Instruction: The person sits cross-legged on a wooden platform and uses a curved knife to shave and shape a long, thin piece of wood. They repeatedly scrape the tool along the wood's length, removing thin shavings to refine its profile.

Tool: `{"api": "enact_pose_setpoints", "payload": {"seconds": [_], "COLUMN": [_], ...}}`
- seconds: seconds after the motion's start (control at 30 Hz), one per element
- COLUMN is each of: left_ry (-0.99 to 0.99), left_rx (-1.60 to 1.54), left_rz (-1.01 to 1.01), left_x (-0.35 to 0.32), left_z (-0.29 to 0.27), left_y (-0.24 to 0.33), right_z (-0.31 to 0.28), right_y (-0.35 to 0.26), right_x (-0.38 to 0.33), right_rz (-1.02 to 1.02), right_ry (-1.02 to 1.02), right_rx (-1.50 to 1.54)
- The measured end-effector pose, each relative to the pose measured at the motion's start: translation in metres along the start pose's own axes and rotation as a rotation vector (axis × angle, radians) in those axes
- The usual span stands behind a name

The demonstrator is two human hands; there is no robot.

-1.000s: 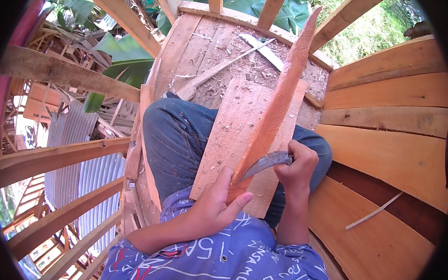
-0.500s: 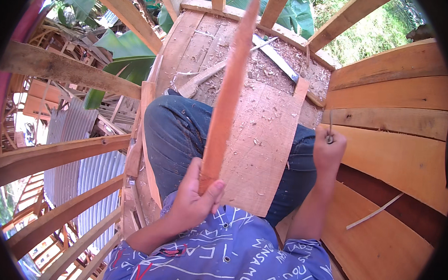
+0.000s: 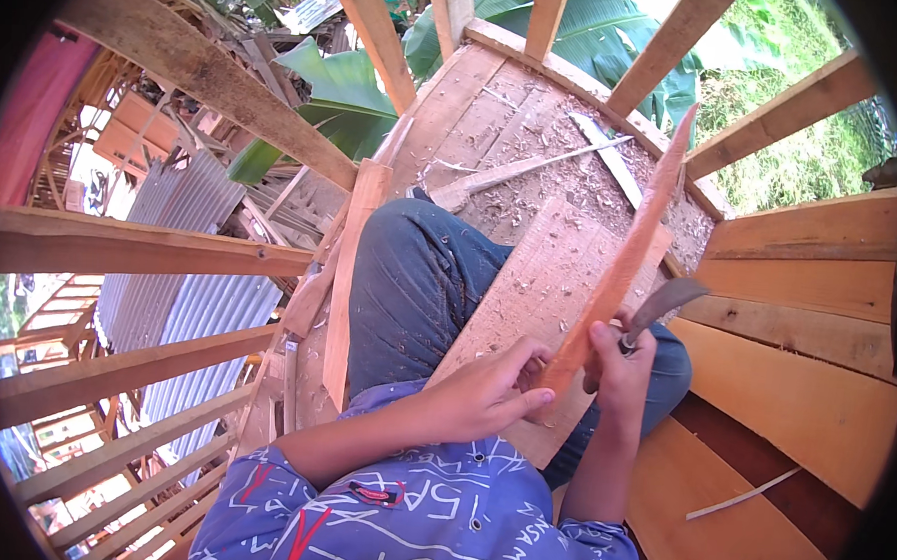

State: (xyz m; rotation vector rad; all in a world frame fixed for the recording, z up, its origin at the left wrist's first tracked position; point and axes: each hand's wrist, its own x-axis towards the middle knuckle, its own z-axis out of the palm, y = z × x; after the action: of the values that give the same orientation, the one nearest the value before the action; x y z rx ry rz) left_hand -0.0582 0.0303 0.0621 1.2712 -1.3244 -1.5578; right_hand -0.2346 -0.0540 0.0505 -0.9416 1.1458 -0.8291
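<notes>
Wood shavings (image 3: 563,175) lie scattered over the plank floor (image 3: 496,112) ahead of my knees. My left hand (image 3: 484,392) is closed around the lower end of a long reddish wooden strip (image 3: 625,258), which slants up and away to the right, its tip reaching toward the railing post (image 3: 679,50). My right hand (image 3: 620,363) is wrapped tight on the handle of a curved knife (image 3: 663,301), blade just beside the strip's right edge; I cannot tell whether it touches. Across my lap, on my blue jeans (image 3: 408,288), rests a pale flat board (image 3: 538,304) under the strip.
</notes>
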Motion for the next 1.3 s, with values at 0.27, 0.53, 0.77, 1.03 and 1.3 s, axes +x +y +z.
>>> {"api": "enact_pose_setpoints", "payload": {"seconds": [0.27,0.53,0.77,1.03,1.3], "left_ry": [0.629,0.527,0.528,-0.196,-0.126], "left_rx": [0.424,0.947,0.944,-0.314,-0.35], "left_rz": [-0.1,-0.294,-0.276,-0.276,-0.431], "left_x": [-0.051,-0.049,-0.031,0.035,0.036], "left_z": [-0.092,-0.074,-0.069,-0.023,-0.007], "left_y": [-0.025,-0.033,-0.002,0.032,0.028], "right_z": [-0.091,-0.103,-0.081,-0.011,-0.032], "right_y": [-0.026,-0.036,-0.028,-0.03,-0.025], "right_x": [0.04,0.041,0.04,0.014,0.008], "right_rz": [-0.083,0.054,0.145,0.03,-0.406], "right_ry": [0.222,0.091,-0.161,-0.357,-0.071], "right_rx": [-0.135,0.167,0.497,0.373,-0.173]}}
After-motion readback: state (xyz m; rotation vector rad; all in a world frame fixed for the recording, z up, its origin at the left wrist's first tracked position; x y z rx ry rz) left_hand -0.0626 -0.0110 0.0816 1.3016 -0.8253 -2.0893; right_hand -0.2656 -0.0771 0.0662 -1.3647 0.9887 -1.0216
